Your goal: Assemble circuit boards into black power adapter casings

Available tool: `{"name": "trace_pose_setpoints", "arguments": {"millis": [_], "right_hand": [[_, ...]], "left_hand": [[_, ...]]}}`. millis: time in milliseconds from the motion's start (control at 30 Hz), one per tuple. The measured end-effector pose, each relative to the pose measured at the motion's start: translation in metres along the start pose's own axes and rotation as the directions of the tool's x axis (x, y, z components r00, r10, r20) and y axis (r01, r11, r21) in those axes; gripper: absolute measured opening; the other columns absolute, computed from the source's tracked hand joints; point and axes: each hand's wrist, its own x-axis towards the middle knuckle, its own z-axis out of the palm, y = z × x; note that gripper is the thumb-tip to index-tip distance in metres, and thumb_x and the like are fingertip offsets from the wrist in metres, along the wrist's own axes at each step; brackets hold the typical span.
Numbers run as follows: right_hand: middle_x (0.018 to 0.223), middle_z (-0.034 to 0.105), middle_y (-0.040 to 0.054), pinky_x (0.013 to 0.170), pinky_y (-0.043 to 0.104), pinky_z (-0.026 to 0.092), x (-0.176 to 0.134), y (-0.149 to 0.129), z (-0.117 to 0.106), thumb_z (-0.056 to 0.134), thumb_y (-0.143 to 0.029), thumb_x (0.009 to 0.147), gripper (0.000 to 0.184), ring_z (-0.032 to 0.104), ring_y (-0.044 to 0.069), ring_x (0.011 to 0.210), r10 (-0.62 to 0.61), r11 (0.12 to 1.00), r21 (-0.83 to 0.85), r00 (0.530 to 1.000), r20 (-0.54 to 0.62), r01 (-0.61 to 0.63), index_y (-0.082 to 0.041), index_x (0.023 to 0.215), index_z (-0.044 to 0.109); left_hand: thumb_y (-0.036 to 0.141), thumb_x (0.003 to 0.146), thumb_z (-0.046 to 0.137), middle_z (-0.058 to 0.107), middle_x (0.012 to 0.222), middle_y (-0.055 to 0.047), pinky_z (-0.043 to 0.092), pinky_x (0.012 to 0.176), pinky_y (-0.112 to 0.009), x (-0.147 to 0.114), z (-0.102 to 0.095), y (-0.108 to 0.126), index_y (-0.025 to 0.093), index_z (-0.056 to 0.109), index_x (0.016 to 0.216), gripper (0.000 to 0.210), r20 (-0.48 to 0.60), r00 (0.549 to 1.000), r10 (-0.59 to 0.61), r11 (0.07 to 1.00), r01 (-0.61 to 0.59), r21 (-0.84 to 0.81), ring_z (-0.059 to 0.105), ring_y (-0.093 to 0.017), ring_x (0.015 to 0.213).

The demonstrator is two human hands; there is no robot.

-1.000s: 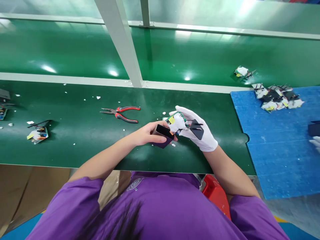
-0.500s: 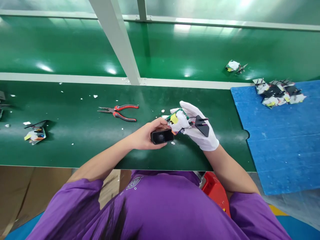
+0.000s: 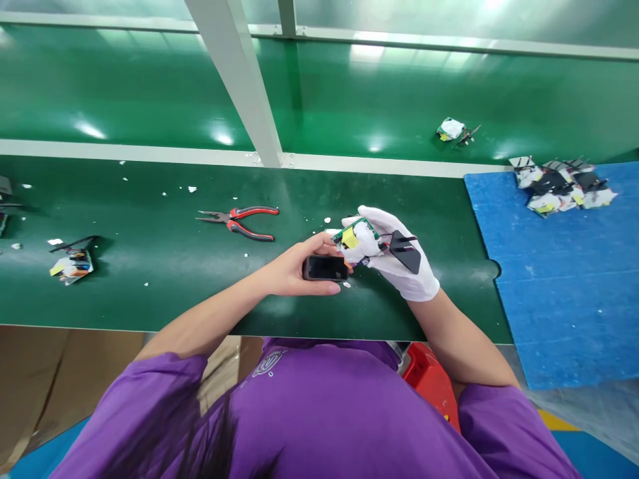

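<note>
My bare left hand [image 3: 305,267] is closed around a small black plastic case [image 3: 326,268], whose dark front faces up. Its fingertips come up against the lower left of a circuit board [image 3: 360,241]. That green-edged board carries a yellow block and lumps of white filler. My right hand [image 3: 405,233], in a white glove, holds the board from behind, most of its fingers hidden. A black plate [image 3: 405,251] on short wires hangs off the board's right side and lies over the glove.
Long-nose pliers [image 3: 239,222] with red and black handles lie left of my hands. Another board [image 3: 72,265] rests farther left, one [image 3: 452,129] at the back, and several in a pile [image 3: 562,186] on a blue mat [image 3: 564,286]. White crumbs dot the green bench.
The black case has tilted in my left hand, so less of its inside shows. My left thumb or finger along its lower edge has stretched out further. The board stays in my right hand.
</note>
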Motion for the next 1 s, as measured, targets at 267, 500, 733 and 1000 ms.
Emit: {"name": "trace_pose_setpoints", "arguments": {"millis": [267, 500, 733, 1000], "right_hand": [[0.121, 0.071, 0.0016, 0.085, 0.038, 0.063, -0.002, -0.021, 0.009, 0.077, -0.038, 0.083, 0.041, 0.073, 0.024, 0.101, 0.069, 0.976, 0.190, 0.978, 0.198, -0.107, -0.032, 0.122, 0.067], [0.137, 0.061, 0.0047, 0.102, 0.044, 0.054, -0.003, -0.014, 0.013, 0.073, -0.053, 0.083, 0.051, 0.068, 0.022, 0.104, 0.123, 0.983, 0.124, 0.987, 0.101, -0.136, -0.030, 0.127, 0.063], [0.148, 0.050, 0.0091, 0.114, 0.046, 0.042, -0.002, 0.002, 0.034, 0.073, -0.058, 0.080, 0.078, 0.051, 0.028, 0.133, 0.152, 0.986, 0.068, 0.988, 0.022, -0.153, -0.027, 0.145, 0.043], [0.148, 0.050, 0.0110, 0.118, 0.044, 0.037, -0.013, 0.012, 0.051, 0.058, -0.067, 0.087, 0.070, 0.046, 0.028, 0.139, 0.032, 0.997, -0.068, 0.999, -0.017, -0.034, -0.025, 0.143, 0.046]], "left_hand": [[0.092, 0.063, 0.053, 0.073, 0.076, -0.011, 0.055, 0.060, -0.032, 0.008, 0.012, -0.014, 0.014, 0.069, 0.089, 0.084, 0.112, 0.939, -0.324, 0.803, 0.336, -0.493, 0.068, -0.022, 0.065], [0.080, 0.066, 0.066, 0.072, 0.080, -0.008, 0.053, 0.065, -0.031, 0.009, 0.015, -0.012, 0.015, 0.071, 0.093, 0.070, 0.029, 0.974, -0.226, 0.862, 0.214, -0.459, 0.067, -0.020, 0.069], [0.065, 0.069, 0.076, 0.071, 0.102, -0.007, 0.050, 0.078, -0.029, 0.006, 0.009, -0.017, 0.021, 0.065, 0.111, 0.062, -0.342, 0.924, 0.172, 0.964, -0.229, -0.135, 0.067, -0.020, 0.089], [0.058, 0.071, 0.078, 0.066, 0.101, -0.005, 0.050, 0.071, -0.027, 0.004, 0.012, -0.016, 0.023, 0.060, 0.114, 0.058, -0.402, 0.840, 0.364, 0.928, -0.287, 0.240, 0.065, -0.016, 0.080]]}}
